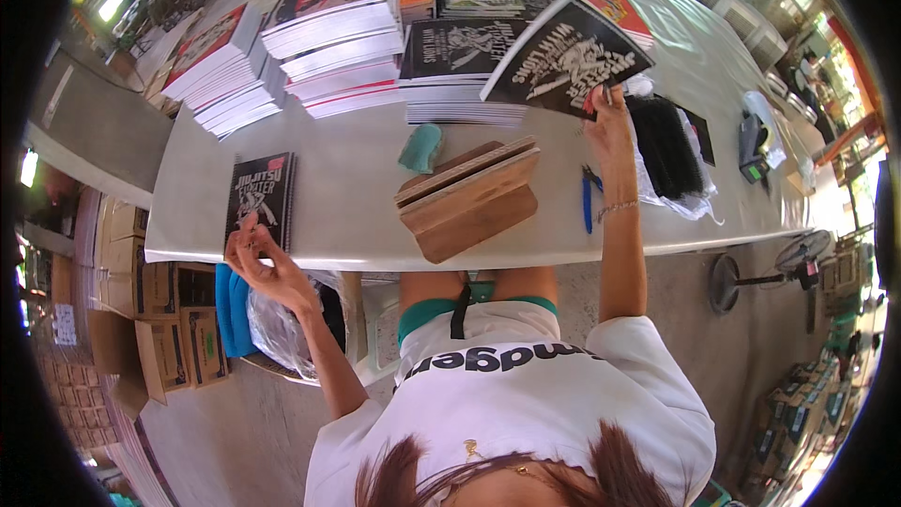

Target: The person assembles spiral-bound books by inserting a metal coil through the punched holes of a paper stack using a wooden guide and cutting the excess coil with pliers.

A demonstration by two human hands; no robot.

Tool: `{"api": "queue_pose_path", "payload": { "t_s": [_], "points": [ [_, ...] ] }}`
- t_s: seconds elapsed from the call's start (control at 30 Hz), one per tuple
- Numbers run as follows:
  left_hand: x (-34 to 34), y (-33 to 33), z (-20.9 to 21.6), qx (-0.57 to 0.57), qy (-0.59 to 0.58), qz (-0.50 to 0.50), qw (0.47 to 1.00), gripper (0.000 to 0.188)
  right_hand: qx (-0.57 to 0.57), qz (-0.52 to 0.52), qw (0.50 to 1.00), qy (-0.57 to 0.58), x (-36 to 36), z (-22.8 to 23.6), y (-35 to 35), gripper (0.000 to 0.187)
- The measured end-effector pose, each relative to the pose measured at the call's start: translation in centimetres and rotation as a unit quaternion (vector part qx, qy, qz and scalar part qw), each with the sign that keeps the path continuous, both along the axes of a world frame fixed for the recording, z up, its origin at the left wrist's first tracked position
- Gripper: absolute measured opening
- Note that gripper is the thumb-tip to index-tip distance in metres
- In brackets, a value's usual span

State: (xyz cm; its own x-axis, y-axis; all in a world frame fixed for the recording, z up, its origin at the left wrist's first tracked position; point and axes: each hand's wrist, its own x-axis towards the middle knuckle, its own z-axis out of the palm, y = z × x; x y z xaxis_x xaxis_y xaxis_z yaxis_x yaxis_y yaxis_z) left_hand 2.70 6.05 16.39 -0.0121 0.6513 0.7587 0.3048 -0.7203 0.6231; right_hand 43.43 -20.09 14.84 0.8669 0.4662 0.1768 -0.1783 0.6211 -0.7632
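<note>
hands [610, 122]: 2 | lifted book [566, 61]: 1 | wooden stand [479, 214]: 1 | teal lump [421, 148]: 1 | blue-handled pliers [587, 203]: 1 | fan [807, 250]: 1

My right hand [608, 120] holds black-covered book [568, 54], tilted, raised by book stacks [343, 47] at far side. My left hand [267, 268], loosely bent, at dark book [263, 183] on near left of white table [347, 188]; contact unclear. Between: wooden block [474, 211], teal block [420, 147] beyond it. At right: blue-handled pliers [587, 204], then black bristled brush [664, 150].

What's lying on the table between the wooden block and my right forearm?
In the head view, a blue-handled tool lies between the wooden block and your right forearm.
</note>
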Motion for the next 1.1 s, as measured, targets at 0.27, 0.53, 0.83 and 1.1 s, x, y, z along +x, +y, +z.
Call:
{"api": "queue_pose_path", "payload": {
  "t_s": [0.27, 0.53, 0.83, 1.1],
  "points": [
    [5.3, -5.4, -0.6, -0.130, -0.058, -0.179, 0.973, 0.020, 0.020, -0.001, 1.000, 0.007, -5.6, -1.2, -1.4, 0.029],
    [8.5, -9.9, -1.7, -0.252, -0.064, -0.418, 0.870, 0.067, -0.367, -0.109, 0.864, -0.327, -12.8, -6.4, 1.1, 0.044],
    [5.2, 0.3, -8.4, -0.272, -0.040, -0.442, 0.854, 0.065, -0.583, -0.375, 0.632, -0.345, 0.6, 1.4, -2.9, 0.040],
    [6.9, -1.3, -1.3, -0.260, 0.027, -0.502, 0.824, 0.072, -0.763, -0.305, 0.560, -0.105, 13.4, -2.2, -5.9, 0.089]
  ]
}}
